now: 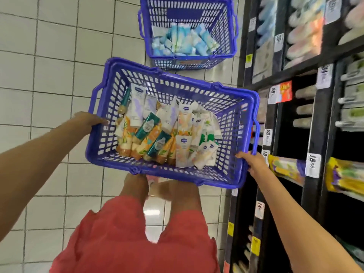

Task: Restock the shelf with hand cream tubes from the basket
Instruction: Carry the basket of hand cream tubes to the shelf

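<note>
A blue plastic basket is held above the floor in front of my legs. Inside lie several hand cream tubes, white, orange and teal, in a loose pile. My left hand grips the basket's left rim, fingers curled over the edge. At the right rim my right hand grips the basket by its handle end. The black shelf unit stands on the right, with price tags and rows of tubes lying on its shelves.
A second blue basket with light blue packs stands on the white tiled floor farther ahead, close to the shelf. Yellow and purple packs lie on a lower shelf near my right hand. My legs in red shorts are below the basket.
</note>
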The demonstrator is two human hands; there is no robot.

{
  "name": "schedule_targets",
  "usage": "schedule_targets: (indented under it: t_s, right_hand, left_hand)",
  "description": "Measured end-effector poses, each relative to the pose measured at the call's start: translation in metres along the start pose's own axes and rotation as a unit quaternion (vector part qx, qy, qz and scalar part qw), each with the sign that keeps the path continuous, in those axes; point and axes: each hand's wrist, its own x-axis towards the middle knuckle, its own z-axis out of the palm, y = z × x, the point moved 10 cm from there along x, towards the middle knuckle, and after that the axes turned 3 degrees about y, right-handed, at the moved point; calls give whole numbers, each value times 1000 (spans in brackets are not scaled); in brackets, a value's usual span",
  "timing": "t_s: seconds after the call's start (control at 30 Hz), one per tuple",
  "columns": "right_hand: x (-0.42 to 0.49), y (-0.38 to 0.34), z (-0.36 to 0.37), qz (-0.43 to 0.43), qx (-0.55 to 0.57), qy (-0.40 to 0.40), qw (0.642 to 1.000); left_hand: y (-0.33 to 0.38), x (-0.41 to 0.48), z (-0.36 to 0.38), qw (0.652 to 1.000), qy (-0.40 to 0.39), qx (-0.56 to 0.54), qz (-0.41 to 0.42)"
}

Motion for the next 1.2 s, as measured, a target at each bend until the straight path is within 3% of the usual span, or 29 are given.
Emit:
schedule_targets:
  t_s: [0.3,0.4,0.53,0.73,1.2]
  right_hand:
    - [145,-40,74,2,-1,-23,1000]
    - [189,-56,101,-11,-44,-39,998]
    - [232,-72,125,-12,-72,-55,996]
    - [269,-90,151,-14,-78,-59,995]
    - [299,-106,212,-5,-88,-82,993]
  left_hand:
    - [32,73,84,997,-20,-41,-57]
    - [31,98,104,999,-12,1,-52]
    - [30,123,136,993,-8,-62,-96]
    - [40,142,151,997,12,-17,-75]
    - [62,192,168,992,40,-90,-78]
